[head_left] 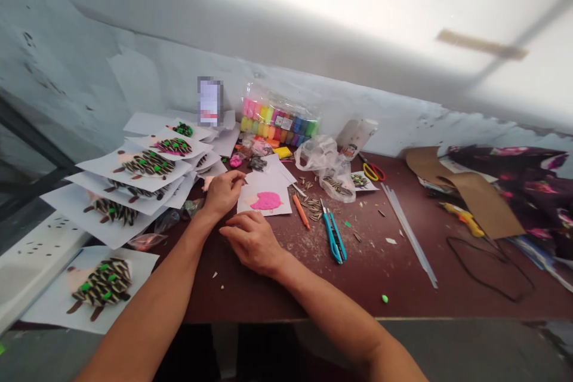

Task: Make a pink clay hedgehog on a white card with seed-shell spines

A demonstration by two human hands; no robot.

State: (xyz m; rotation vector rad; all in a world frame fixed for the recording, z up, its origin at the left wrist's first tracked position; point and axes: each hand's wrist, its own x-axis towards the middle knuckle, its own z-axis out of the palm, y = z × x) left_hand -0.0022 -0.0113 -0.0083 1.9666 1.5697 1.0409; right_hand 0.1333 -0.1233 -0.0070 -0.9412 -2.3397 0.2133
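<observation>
Left hand (224, 193): grip narrow, fingertips pinched together beside a white paper sheet (268, 176); could not tell whether anything was held.
Right hand (253, 243): grip loosely curled on the maroon worktop (268, 292); nothing seen held.
Pink-clay card (266, 201): lay just beyond the right hand, clay spread, no seeds on it.
Within reach: loose sunflower seeds (313, 209), blue scissors (333, 233).
Stacked cards (147, 164): seed-covered, green-dotted, left of both hands.
</observation>
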